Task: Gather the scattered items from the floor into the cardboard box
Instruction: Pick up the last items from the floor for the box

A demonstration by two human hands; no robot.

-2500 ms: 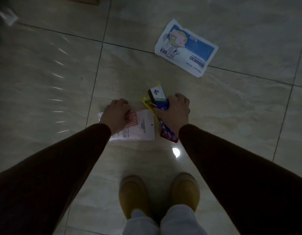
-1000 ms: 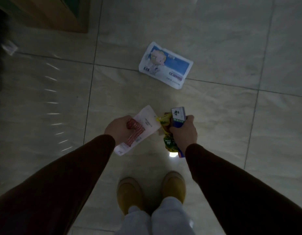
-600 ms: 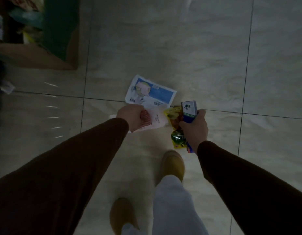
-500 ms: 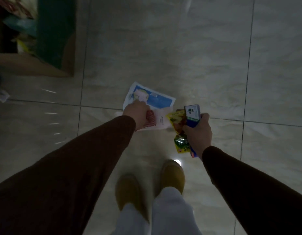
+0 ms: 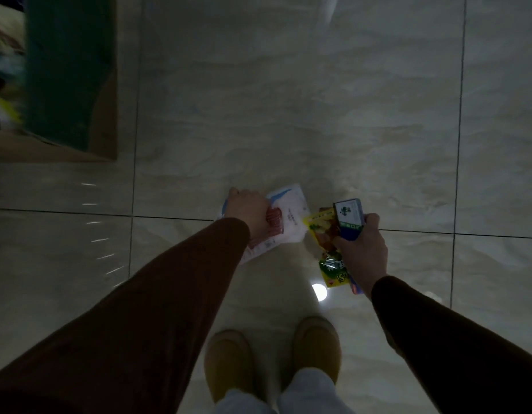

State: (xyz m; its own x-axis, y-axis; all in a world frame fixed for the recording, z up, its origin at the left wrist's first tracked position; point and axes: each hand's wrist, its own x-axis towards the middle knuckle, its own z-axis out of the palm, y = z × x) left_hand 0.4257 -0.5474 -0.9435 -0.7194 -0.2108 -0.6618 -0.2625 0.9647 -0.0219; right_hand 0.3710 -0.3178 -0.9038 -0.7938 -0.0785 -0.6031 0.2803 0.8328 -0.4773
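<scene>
Cardboard box [image 5: 105,115] lies up-left, nearer my left hand [image 5: 248,209], gripping white packets [image 5: 288,218]; right hand [image 5: 363,249] clamps small carton [image 5: 350,219], snack packs [image 5: 327,234].

Cardboard box [image 5: 106,115] far left of packets [image 5: 291,222]

White packets [image 5: 288,216] and snack packs [image 5: 333,234] held; cardboard box [image 5: 103,115] upper-left.
</scene>
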